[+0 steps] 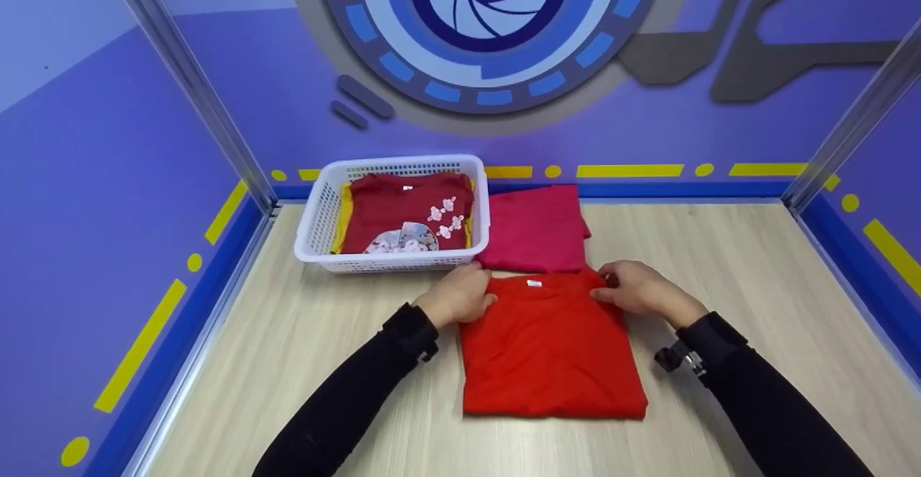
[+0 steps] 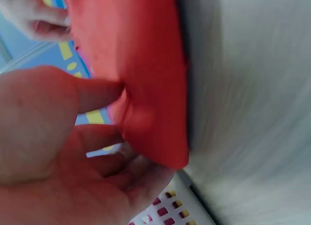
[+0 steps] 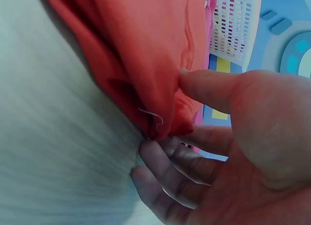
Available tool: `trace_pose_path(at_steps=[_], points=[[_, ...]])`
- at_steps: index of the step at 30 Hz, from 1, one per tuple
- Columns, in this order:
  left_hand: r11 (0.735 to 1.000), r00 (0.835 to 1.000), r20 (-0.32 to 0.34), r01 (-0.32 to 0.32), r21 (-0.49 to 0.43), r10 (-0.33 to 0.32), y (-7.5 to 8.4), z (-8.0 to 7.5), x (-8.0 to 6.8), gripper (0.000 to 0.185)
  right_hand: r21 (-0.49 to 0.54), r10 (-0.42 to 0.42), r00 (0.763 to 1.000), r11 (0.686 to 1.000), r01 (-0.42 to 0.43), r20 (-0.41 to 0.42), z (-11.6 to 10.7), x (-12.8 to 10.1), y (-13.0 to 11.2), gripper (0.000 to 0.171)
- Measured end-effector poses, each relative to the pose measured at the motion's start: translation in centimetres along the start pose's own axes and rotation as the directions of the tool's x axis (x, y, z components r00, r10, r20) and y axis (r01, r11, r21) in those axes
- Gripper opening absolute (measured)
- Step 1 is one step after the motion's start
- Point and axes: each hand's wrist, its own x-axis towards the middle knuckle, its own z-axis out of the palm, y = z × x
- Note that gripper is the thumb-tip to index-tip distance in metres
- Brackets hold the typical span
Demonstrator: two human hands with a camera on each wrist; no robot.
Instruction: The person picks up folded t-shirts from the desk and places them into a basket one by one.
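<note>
**Head view: two hands on a folded red shirt that could come undone**

Head view shows the wooden table (image 1: 719,283) first, since it is the biggest thing. On it, right in front of the person, lies the folded red shirt (image 1: 550,351), with its collar end pointing away toward the wall. Behind it and touching it lies a folded pink shirt (image 1: 534,229). Left of the pink one sits the white basket (image 1: 324,218), with a dark red flower shirt (image 1: 406,214) lying on top inside it.

The left hand (image 1: 460,293) pinches the far left corner of the red shirt. Its thumb is on top and its fingers are curled under the edge (the left wrist view shows this close up). The right hand (image 1: 637,288) pinches the far right corner in the same way, fingers tucked under.

What could go wrong? I think the folds could fall open if one hand lifts higher or faster than the other, because only the two far corners are held. The near end hangs loose, so it might drag on the table and bunch up. The pink shirt is so close that a sliding hand could push it out of shape. A small loose thread (image 3: 154,117) near the right corner could snag on a finger.
</note>
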Motion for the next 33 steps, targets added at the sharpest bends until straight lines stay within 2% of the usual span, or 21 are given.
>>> trace_pose_path(at_steps=[3, 7, 11, 16, 21, 25, 28, 33], points=[[0.999, 0.998, 0.057, 0.005, -0.051, -0.002, 0.7, -2.1, -1.3, 0.033, 0.003, 0.001, 1.0, 1.0, -0.001, 0.018, 0.0, -0.2, -0.2, 0.054], [0.989, 0.998, 0.066, 0.035, -0.141, -0.026, 1.3, -3.4, -2.3, 0.026, 0.003, -0.016, 1.0, 1.0, 0.016, 0.004, 0.4, -0.2, -0.4, 0.039], [0.983, 0.998, 0.044, 0.06, -0.175, -0.053, 1.5, -3.1, -2.7, 0.019, 0.017, -0.048, 0.999, 0.999, 0.048, -0.012, 0.9, -0.1, -0.5, 0.018], [0.978, 0.998, 0.025, 0.053, -0.201, -0.049, 1.8, -3.2, -3.5, 0.022, 0.059, -0.075, 0.996, 0.995, 0.078, -0.052, 0.6, -0.8, -0.3, 0.015], [0.951, 0.999, -0.043, 0.01, -0.308, -0.024, 1.5, -3.9, -4.3, 0.029, 0.144, -0.09, 0.991, 0.984, 0.103, -0.098, -0.8, -1.8, -0.7, 0.015], [0.932, 0.993, -0.107, -0.002, -0.362, -0.039, 1.3, -5.1, -5.0, 0.036, 0.154, -0.117, 0.989, 0.98, 0.13, -0.087, -2.0, -2.7, -1.5, 0.013], [0.92, 0.988, -0.144, -0.009, -0.392, -0.052, 1.4, -6.5, -5.6, 0.031, 0.138, -0.152, 0.984, 0.977, 0.163, -0.088, -3.0, -3.4, -2.2, 0.013], [0.887, 0.976, -0.218, -0.09, -0.453, -0.013, 0.7, -8.5, -6.3, 0.019, 0.097, -0.199, 0.969, 0.972, 0.214, -0.146, -4.7, -4.4, -3.4, 0.016]])
